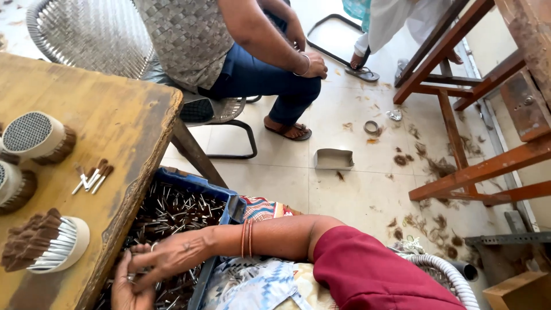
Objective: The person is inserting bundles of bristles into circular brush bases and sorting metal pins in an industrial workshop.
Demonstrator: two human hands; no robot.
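A: Where are the worker's hands?
B: Both are in the blue crate (198, 185) beside the wooden table (115, 120). The right hand (172, 258) reaches across, fingers drawn together on the brown-tipped metal pins (172, 212) heaped inside. The left hand (127, 287) lies beneath, palm up, partly cupped; whether it grips any pins I cannot tell.
A: And on the table?
B: Round holders packed with pins (46, 241), and a few loose pins (92, 177). A seated person (241, 40) faces the table.
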